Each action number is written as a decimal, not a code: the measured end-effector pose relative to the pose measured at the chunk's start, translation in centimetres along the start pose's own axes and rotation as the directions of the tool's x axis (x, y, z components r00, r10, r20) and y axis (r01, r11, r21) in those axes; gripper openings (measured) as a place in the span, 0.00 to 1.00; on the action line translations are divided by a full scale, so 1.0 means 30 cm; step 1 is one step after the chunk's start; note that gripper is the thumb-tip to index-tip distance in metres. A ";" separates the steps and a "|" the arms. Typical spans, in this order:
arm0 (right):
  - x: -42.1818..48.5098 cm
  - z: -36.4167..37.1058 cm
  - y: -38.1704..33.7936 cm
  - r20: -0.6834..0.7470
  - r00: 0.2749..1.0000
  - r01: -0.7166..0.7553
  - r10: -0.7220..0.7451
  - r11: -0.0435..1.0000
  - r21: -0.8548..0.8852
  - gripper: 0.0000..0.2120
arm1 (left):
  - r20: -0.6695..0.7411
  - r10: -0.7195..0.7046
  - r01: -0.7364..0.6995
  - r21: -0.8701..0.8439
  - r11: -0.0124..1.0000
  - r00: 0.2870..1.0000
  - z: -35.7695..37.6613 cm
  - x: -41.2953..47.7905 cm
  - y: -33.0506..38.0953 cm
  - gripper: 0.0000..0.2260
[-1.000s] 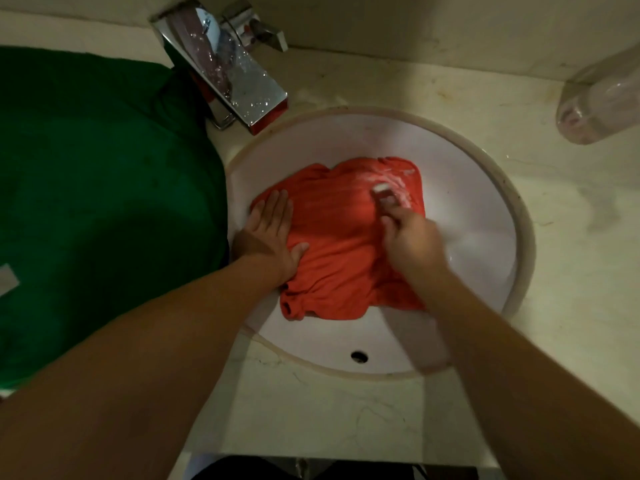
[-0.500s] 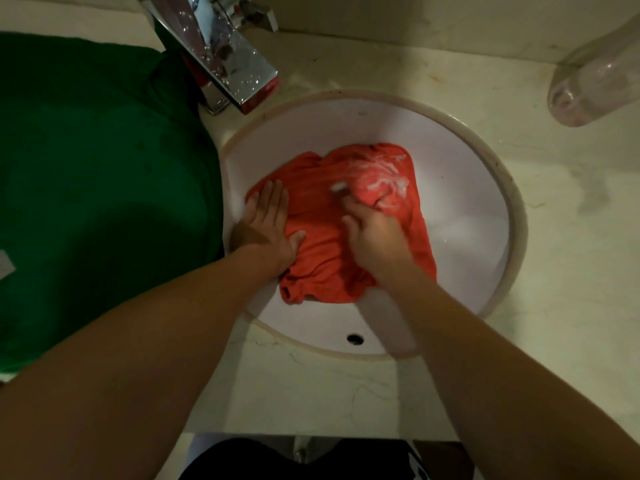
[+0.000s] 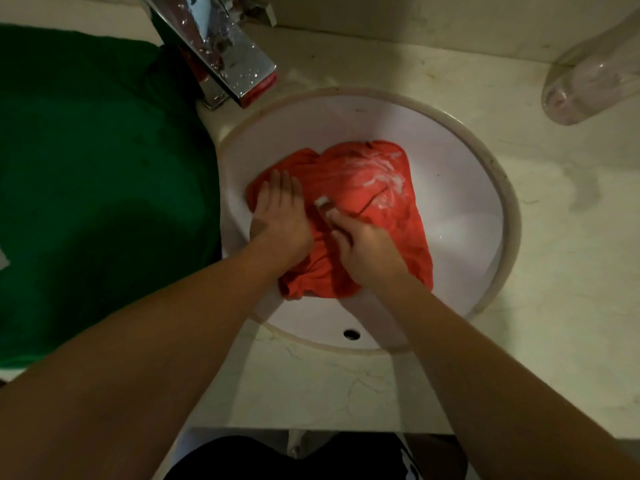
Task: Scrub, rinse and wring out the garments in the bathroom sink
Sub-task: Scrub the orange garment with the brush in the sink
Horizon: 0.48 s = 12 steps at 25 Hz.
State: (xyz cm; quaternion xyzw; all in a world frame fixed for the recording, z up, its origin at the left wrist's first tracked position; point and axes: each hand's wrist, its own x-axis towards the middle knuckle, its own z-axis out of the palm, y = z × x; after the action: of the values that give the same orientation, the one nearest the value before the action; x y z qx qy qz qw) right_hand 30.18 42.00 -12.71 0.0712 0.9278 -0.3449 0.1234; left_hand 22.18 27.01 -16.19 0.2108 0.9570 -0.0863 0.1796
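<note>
A wet red garment point(image 3: 381, 216) lies bunched in the round white sink point(image 3: 464, 188), with white soap streaks across its far right part. My left hand point(image 3: 278, 216) presses flat on the garment's left side, fingers straight. My right hand point(image 3: 363, 247) grips a small white bar of soap point(image 3: 323, 201) whose tip pokes out past my fingers, pressed against the cloth just beside my left hand.
A green garment point(image 3: 97, 188) covers the counter to the left of the sink. A chrome faucet point(image 3: 221, 53) juts over the sink's far left rim. A clear plastic bottle point(image 3: 592, 77) lies at the far right. The pale marble counter point(image 3: 571, 271) surrounds the sink.
My right hand has slid the soap leftward across the red garment, from its far right part to right beside my left hand, leaving soap streaks behind. My left hand stayed put.
</note>
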 end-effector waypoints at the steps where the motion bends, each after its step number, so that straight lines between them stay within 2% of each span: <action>1: -0.025 -0.012 0.027 0.008 0.999 0.033 -0.033 0.999 -0.028 0.21 | -0.022 0.026 -0.027 -0.037 0.999 0.999 0.018 -0.013 0.006 0.31; 3: -0.036 -0.124 0.135 -0.016 0.998 -0.061 0.059 0.987 -0.149 0.22 | -0.016 0.042 -0.043 -0.088 0.995 0.999 0.048 -0.018 -0.028 0.30; 5: -0.002 -0.240 0.253 -0.113 0.962 -0.269 0.247 0.925 -0.270 0.20 | -0.029 0.024 -0.027 -0.114 0.993 0.999 0.054 0.034 -0.075 0.30; 6: 0.016 -0.265 0.271 -0.146 0.932 -0.359 0.330 0.888 -0.285 0.19 | -0.027 0.031 -0.034 -0.095 0.995 0.999 0.056 0.051 -0.088 0.30; 7: 0.043 -0.249 0.257 -0.173 0.922 -0.382 0.347 0.887 -0.258 0.19 | -0.039 0.031 -0.034 -0.078 0.996 0.999 0.057 0.059 -0.093 0.30; 8: 0.062 -0.194 0.202 -0.169 0.938 -0.334 0.303 0.921 -0.199 0.18 | -0.047 0.035 -0.038 -0.065 0.997 0.998 0.065 0.061 -0.094 0.30; 10: 0.056 -0.032 0.060 -0.036 0.997 -0.075 0.072 0.995 -0.070 0.21 | -0.094 0.035 -0.043 -0.082 0.996 0.995 0.080 0.054 -0.092 0.30; 11: 0.032 0.026 0.013 0.047 0.998 0.034 -0.033 0.999 -0.031 0.22 | -0.101 0.037 -0.044 -0.072 0.996 0.994 0.087 0.045 -0.093 0.30; 12: 0.011 0.038 0.007 0.087 0.993 0.078 -0.077 0.997 -0.008 0.23 | -0.124 0.047 -0.055 -0.062 0.997 0.991 0.087 0.041 -0.101 0.29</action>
State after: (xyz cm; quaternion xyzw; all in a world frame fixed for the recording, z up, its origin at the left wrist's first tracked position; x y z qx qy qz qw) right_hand 30.12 41.42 -13.78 0.0194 0.9255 -0.3469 0.1506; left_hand 20.63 24.12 -18.80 0.2340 0.9629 -0.0372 0.1294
